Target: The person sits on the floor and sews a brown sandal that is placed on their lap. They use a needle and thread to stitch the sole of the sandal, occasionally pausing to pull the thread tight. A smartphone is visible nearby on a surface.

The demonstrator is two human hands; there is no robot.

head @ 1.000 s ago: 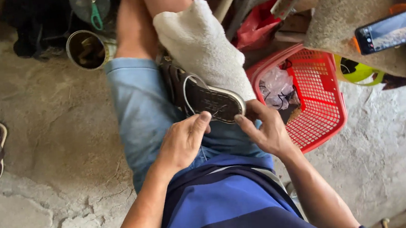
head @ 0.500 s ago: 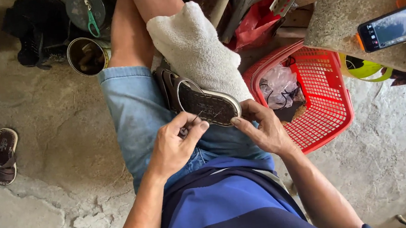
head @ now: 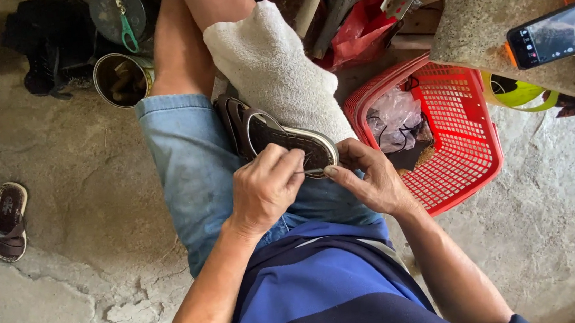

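Brown sandal (head: 278, 138) lies on the lap, heel end toward the body. Left hand (head: 262, 191) — fingers pinched shut on a thin needle (head: 310, 172) at the heel rim. Right hand (head: 369, 178) curls closed around the heel edge. Beyond — white towel (head: 269, 69) over the knee, red basket (head: 462, 132) alongside.

Red basket (head: 472, 166) right; phone (head: 557, 30) above; tin can (head: 121, 79); lone sandal (head: 5, 221) left

Both hands, left hand (head: 262, 191) and right hand (head: 370, 182), pinch what looks like a needle at a brown sandal (head: 278, 138) on the lap.
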